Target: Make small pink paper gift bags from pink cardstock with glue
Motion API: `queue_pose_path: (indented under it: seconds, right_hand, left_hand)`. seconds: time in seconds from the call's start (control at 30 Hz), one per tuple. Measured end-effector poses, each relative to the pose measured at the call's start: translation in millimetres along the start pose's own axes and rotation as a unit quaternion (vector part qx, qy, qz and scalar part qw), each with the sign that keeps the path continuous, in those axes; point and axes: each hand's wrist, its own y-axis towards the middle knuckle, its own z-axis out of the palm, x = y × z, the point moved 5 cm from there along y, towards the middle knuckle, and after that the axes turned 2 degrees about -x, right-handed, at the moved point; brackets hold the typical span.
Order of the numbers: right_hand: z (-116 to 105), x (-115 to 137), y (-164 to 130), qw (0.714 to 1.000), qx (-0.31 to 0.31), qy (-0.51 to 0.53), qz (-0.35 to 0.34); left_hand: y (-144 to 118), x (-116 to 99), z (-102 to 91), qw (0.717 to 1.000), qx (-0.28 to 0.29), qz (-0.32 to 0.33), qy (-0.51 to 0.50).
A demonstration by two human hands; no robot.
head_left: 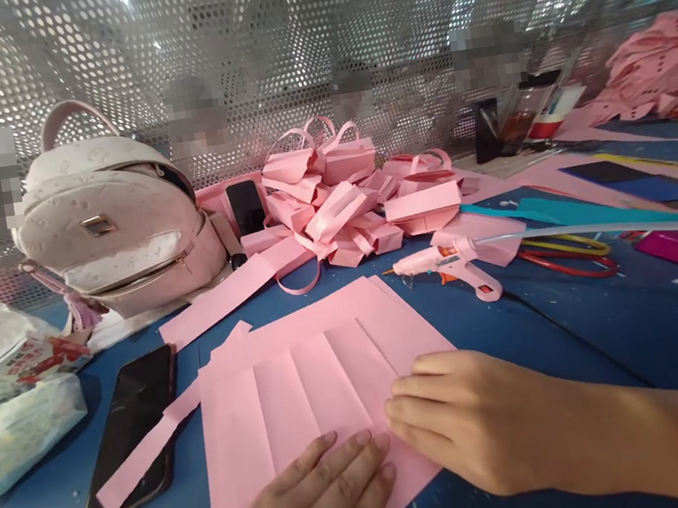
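Note:
A pink paper sheet (284, 404) with several parallel creases lies on more pink paper (397, 309) in front of me. My left hand (328, 491) rests flat on the creased sheet's lower part, its fingers stretched out and side by side. At the sheet's right edge, my right hand (463, 421) has its fingers curled together on the paper; its thumb is hidden. Beyond the sheets lies a pink glue gun (450, 259) with a clear glue stick in its back. A narrow pink paper strip (147, 462) crosses a dark phone (127, 427) left of the sheets.
Small pink paper bags (339, 212) are heaped at the back. A pale backpack (114, 227) stands at the back left, near plastic packages (22, 424). The glue gun's black cord (570, 331) runs right across the blue table (626, 457). A perforated metal panel (283, 35) rises behind.

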Motion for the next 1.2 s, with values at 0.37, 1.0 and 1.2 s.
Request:
queue_pose_path:
  seconds: [0.37,1.0,1.2]
  right_hand:
    - [0.6,15.2,1.4,0.998,-0.056,0.0,0.039]
    - [0.1,17.2,-0.7,0.983,-0.132,-0.037,-0.125]
    - [-1.4,-0.9,-6.1,0.977,-0.155,0.024,-0.144]
  left_hand:
    - [-2.2,-1.3,-7.2,0.999,-0.036,-0.035,-0.003]
    - [10.5,5.3,-48.6,0.989,0.093,-0.02,-0.116]
    - [9.0,2.2,-45.0,0.984,0.132,-0.01,-0.116]
